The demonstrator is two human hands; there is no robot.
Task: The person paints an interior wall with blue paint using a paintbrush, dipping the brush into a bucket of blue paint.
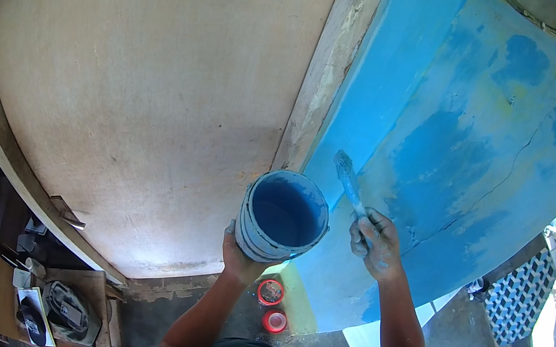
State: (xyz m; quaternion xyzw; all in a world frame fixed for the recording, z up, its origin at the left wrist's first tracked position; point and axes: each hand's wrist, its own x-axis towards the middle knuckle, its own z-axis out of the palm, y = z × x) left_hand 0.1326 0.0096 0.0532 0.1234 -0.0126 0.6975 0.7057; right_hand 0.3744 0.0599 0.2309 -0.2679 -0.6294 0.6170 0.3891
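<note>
My left hand [242, 258] holds a paint-smeared bucket [283, 216] of blue paint from below, raised in front of me. My right hand [375, 244] grips the handle of a paintbrush [349, 178], whose bristles touch the blue wall [445, 151] just right of the bucket. The wall carries patchy blue paint, with lighter and darker areas and a thin crack running down it.
A large plywood door panel [144, 90] fills the left, with a rough plaster frame strip [319, 69] beside the wall. Two round red lids [272, 305] lie on the concrete floor below. A cluttered shelf [47, 304] sits lower left, a lattice block wall [521, 294] lower right.
</note>
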